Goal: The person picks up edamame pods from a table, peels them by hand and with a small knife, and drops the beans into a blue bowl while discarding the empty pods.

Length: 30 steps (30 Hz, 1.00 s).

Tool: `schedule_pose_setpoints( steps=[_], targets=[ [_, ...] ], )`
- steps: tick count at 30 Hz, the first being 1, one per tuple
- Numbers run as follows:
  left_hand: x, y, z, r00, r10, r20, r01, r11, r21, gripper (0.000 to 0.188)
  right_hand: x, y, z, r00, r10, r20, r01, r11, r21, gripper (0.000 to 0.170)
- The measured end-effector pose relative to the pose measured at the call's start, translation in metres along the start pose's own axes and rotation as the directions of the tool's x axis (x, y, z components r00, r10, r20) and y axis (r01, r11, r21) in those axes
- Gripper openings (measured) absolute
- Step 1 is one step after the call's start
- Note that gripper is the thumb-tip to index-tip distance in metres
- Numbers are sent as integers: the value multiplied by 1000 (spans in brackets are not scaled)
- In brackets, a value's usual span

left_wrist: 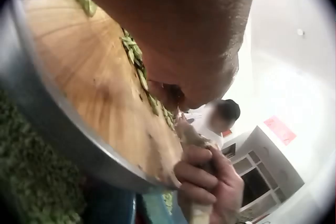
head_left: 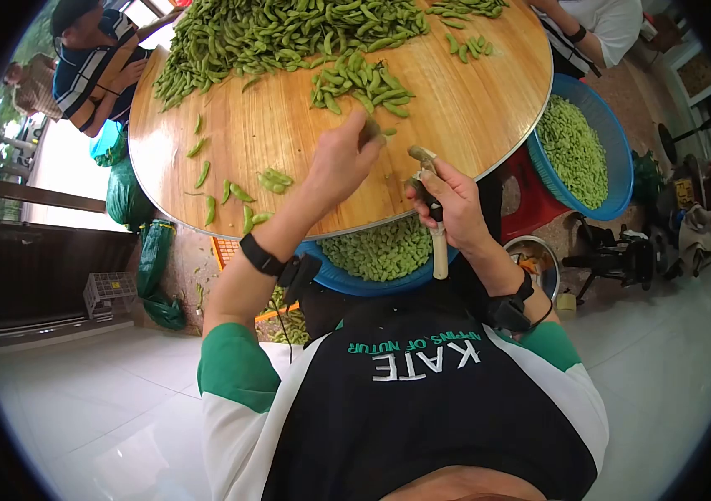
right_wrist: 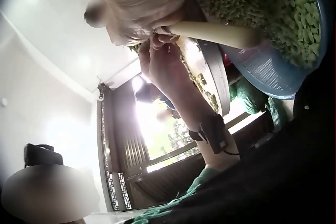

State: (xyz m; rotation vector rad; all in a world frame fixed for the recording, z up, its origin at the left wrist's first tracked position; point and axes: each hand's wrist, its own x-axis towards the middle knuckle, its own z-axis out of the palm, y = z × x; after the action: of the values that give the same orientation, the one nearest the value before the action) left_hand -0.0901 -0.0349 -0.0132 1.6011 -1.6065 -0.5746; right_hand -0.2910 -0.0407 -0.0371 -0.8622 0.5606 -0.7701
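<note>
My left hand [head_left: 340, 165] is over the round wooden table, its fingers apart and reaching to the near edge of a small heap of green pods [head_left: 364, 82]. The fingertips look dark and blurred. My right hand [head_left: 456, 204], near the table's edge, grips a tool with a pale handle [head_left: 440, 255] pointing down toward my body. The left wrist view shows the right hand's curled fingers [left_wrist: 197, 174] round it. In the right wrist view the pale handle [right_wrist: 215, 34] sticks out from the right hand [right_wrist: 149, 3]; the tool's working end is hidden there.
A large pod pile [head_left: 289, 33] covers the table's far side, with loose pods [head_left: 239, 192] at left. Under the edge sits a blue basin [head_left: 347, 284] of shelled beans; another blue basket [head_left: 620, 159] of beans stands right. People sit at both far sides.
</note>
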Motion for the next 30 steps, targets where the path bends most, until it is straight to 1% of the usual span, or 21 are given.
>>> schedule_pose_setpoints(
  steps=[1, 2, 3, 4, 5, 6, 7, 8, 9, 10, 11, 12, 13, 15, 18, 20, 25, 27, 28, 29, 30],
  targets=[
    [-7, 2, 2, 1000, 2, 4, -2, 1000, 0, 16, 1, 1, 0, 999, 21, 30, -22, 1000, 13, 36],
    [-14, 4, 5, 1000, -10, -22, 7, 987, -162, 15, 2, 2, 0, 997, 42, 59, -44, 999, 25, 36],
    [-20, 7, 7, 999, -29, -46, 13, 947, -321, 15, 1, 2, 2, 998, 41, 55, -43, 999, 27, 36],
    [-26, 11, 6, 999, -31, -43, 15, 946, -323, 15, 0, 3, 4, 993, 77, 87, -83, 994, 68, 35],
    [-32, 16, 5, 998, 50, -36, -57, 970, -237, 14, -1, 3, 6, 986, 111, 123, -125, 986, 107, 33],
    [-36, 21, 2, 991, 130, -21, -131, 980, -149, 13, -1, 2, 7, 986, 114, 123, -128, 986, 107, 33],
    [-41, 25, 2, 992, 127, -22, -129, 980, -149, 13, -2, 1, 6, 979, 116, 169, -143, 977, 159, 32],
    [-45, 28, 2, 1000, 23, 9, -19, 940, -340, 12, -2, 0, 6, 970, 114, 215, -160, 965, 208, 31],
    [-46, 30, 3, 996, -72, 61, 93, 854, -513, 11, -4, 0, 5, 970, 115, 213, -160, 965, 206, 31],
    [-48, 29, 2, 995, -73, 61, 94, 852, -514, 11, -5, 0, 5, 963, 107, 248, -165, 960, 225, 33],
    [-50, 26, 1, 989, -128, 77, 149, 821, -552, 11, -7, 0, 6, 954, 99, 285, -172, 954, 244, 34],
    [-52, 23, 0, 979, -182, 93, 201, 784, -587, 10, -8, 0, 7, 953, 101, 287, -175, 954, 242, 34],
    [-53, 20, 0, 979, -183, 90, 201, 784, -588, 10, -9, 0, 7, 951, 103, 292, -167, 965, 204, 36],
    [-54, 15, 0, 948, -259, 184, 311, 631, -711, 11, -11, 2, 8, 949, 107, 296, -161, 973, 164, 38],
    [-57, 17, -1, 945, -279, 168, 315, 647, -694, 11, -10, 4, 11, 950, 111, 293, -162, 974, 155, 42],
    [-60, 17, -2, 948, -274, 160, 305, 651, -695, 11, -12, 2, 14, 949, 124, 288, -159, 982, 102, 43],
    [-62, 14, 0, 956, -263, 126, 275, 667, -692, 8, -12, 2, 16, 959, 127, 252, -151, 985, 78, 43],
    [-62, 11, 2, 956, -238, 173, 278, 544, -792, 6, -12, 2, 16, 964, 129, 232, -146, 988, 57, 42],
    [-61, 9, 1, 956, -238, 173, 279, 543, -792, 6, -12, 3, 15, 962, 126, 241, -148, 986, 73, 42],
    [-60, 7, -1, 921, -239, 307, 379, 374, -847, 4, -11, 3, 13, 961, 123, 249, -149, 985, 89, 41],
    [-58, 6, -2, 875, -215, 433, 473, 194, -860, 3, -11, 3, 12, 960, 124, 249, -150, 985, 88, 41]
  ],
)
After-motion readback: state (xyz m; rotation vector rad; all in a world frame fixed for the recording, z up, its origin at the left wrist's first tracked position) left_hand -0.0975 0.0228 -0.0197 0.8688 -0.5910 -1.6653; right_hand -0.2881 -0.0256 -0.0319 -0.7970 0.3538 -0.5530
